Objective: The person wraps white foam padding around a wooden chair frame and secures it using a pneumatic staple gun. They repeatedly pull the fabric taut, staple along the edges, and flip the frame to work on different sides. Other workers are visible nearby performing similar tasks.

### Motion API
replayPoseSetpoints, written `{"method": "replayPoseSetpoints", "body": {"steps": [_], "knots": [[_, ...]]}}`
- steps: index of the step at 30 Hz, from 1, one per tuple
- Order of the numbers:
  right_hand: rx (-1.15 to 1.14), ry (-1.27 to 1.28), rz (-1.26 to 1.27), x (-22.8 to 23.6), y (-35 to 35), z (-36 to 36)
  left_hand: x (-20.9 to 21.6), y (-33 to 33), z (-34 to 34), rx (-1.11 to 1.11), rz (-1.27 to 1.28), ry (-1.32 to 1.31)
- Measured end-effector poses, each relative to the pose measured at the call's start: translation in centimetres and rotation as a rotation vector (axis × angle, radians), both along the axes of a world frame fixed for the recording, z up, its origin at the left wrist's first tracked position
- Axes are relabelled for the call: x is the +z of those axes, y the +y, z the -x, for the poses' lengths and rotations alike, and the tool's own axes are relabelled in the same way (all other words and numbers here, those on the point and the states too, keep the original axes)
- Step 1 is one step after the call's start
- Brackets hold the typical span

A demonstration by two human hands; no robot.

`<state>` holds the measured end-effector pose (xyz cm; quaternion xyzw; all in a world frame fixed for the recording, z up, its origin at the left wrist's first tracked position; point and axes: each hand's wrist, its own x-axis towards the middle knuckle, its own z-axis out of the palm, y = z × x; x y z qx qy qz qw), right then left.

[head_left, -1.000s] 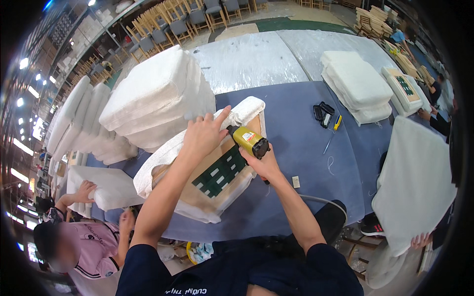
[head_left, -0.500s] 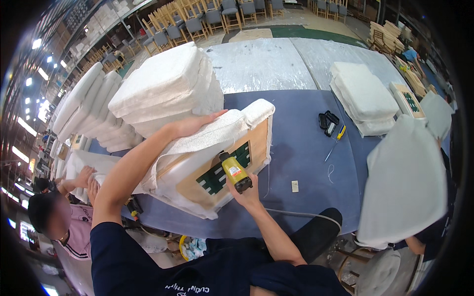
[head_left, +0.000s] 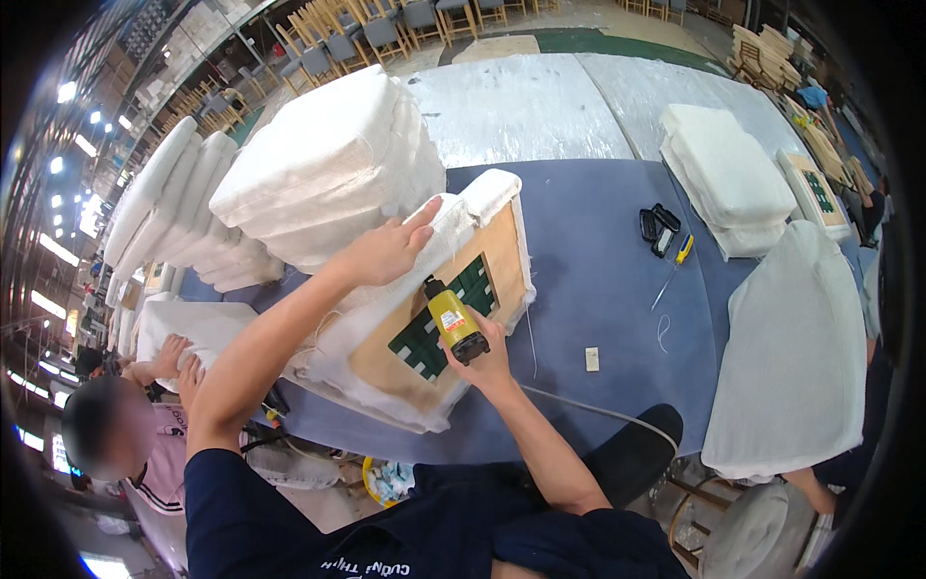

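Beneath the left grip (head_left: 384, 253), its fingers loosely spread against the white cover (head_left: 446, 228), lies the cushion (head_left: 386, 330), long axis running from nearer than that grip to beyond it rightward. The right grip (head_left: 482, 351) wraps the yellow tool (head_left: 450, 315), nose aimed away and leftward. Best, I judge: cover taut, fingertips clear, nose square to wood.

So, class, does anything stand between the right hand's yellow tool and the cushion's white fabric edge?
Nothing visible does: the right hand holds the yellow tool pointing toward the white fabric edge; the left hand lies beyond.
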<state>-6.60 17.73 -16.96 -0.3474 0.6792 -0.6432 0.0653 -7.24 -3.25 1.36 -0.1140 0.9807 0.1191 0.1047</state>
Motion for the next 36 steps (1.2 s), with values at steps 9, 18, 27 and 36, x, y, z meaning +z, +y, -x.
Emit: {"method": "replayPoseSetpoints", "body": {"steps": [9,18,27,36], "knots": [[0.146,-0.467,0.111,3.4,1.5,3.8,-0.8,-0.1,-0.6,-0.076,0.158,0.098],[0.081,-0.285,0.105,6.0,2.4,8.0,-0.4,0.0,-1.0,-0.150,0.105,0.145],[0.066,-0.119,0.053,5.9,1.2,6.7,0.5,1.0,-1.7,-0.101,0.131,0.075],[-0.073,-0.433,0.207,3.6,6.4,3.9,-1.1,1.8,1.9,-0.322,0.104,0.237]]}}
